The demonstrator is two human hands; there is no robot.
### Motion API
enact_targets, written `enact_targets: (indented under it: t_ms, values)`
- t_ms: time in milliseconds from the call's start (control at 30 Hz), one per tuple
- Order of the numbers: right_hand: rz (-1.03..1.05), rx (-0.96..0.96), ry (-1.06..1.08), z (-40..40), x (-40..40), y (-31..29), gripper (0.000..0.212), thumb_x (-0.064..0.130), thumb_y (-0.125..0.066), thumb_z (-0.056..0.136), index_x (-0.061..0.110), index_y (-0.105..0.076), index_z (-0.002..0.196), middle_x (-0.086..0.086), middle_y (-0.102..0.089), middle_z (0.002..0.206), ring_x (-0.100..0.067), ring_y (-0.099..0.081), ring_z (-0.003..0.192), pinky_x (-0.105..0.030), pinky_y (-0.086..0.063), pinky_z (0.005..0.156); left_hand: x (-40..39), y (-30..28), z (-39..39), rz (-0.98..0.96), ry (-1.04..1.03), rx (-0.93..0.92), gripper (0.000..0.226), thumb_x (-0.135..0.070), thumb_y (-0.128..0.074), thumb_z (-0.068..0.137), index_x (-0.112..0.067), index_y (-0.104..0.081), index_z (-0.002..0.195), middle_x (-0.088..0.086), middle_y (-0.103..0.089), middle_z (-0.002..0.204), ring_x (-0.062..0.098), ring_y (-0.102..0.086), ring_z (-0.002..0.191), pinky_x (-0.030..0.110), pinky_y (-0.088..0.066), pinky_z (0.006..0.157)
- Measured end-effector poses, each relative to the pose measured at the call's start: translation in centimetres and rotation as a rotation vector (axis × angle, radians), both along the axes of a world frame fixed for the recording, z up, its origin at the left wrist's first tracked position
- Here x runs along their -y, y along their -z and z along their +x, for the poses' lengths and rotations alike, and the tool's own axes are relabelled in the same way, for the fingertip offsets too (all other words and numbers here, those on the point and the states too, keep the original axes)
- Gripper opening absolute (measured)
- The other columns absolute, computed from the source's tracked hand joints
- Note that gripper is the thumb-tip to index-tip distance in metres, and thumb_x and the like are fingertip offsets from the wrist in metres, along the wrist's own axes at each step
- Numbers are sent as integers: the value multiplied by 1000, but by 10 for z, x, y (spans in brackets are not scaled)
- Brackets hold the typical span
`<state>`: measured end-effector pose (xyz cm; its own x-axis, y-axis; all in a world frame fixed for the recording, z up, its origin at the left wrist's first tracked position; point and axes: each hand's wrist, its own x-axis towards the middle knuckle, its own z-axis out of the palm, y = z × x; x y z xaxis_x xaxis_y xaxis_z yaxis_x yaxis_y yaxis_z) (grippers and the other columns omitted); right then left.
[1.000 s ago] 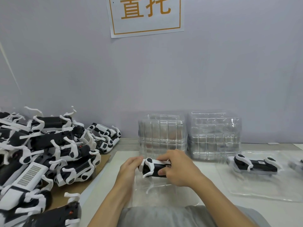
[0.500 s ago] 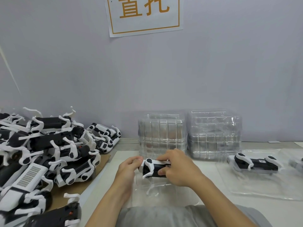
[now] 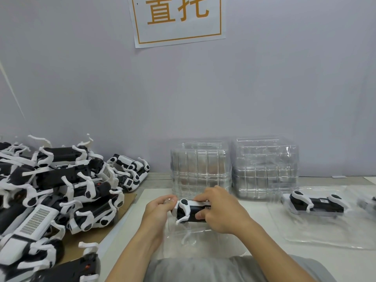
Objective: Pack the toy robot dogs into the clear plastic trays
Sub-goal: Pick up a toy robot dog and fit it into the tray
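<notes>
Gripping toy robot dog (image 3: pixel 192 212) | right hand (image 3: pixel 220 211) curled round body | left hand (image 3: pixel 157 209) pinching its end

Two hands are in the lower middle of the frame: the left hand (image 3: pixel 159 208) and the right hand (image 3: pixel 221 210), with one toy robot dog (image 3: pixel 190 210) between them. One more packed dog (image 3: pixel 317 204) lies in a clear tray (image 3: pixel 325 231) at the right, and part of another shows at the right edge (image 3: pixel 369 204). The heap of dogs (image 3: pixel 57 192) at the left is too tangled to count exactly; it holds well over ten. Two stacks of clear trays stand at the back: one (image 3: pixel 200 167), the other (image 3: pixel 264 165). One sign (image 3: pixel 179 19) hangs at the top.
</notes>
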<state>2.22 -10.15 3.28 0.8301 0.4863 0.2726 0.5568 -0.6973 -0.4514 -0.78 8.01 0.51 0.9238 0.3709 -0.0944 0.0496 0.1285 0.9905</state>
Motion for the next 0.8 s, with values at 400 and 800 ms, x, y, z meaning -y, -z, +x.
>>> enact_targets:
  t_ms: [400, 800]
  values:
    - [-13, 15, 3, 2, 0, 2, 10, 32, -74, 84, 25, -71, 90, 11, -58, 89, -11, -47, 93, -39, -49, 80, 4, -1, 1, 90, -31, -22, 16, -2, -57, 97, -8, -70, 104, 10, -74, 103, 31, -68, 104, 53, -50, 102]
    - [-8, 4, 22, 0, -1, 1, 11, 32, -75, 83, 26, -73, 92, 7, -60, 93, -13, -49, 94, -40, -51, 81, 4, -2, 1, 79, -30, -34, 14, 1, -65, 90, -5, -71, 101, 13, -75, 97, 35, -68, 97, 55, -52, 98]
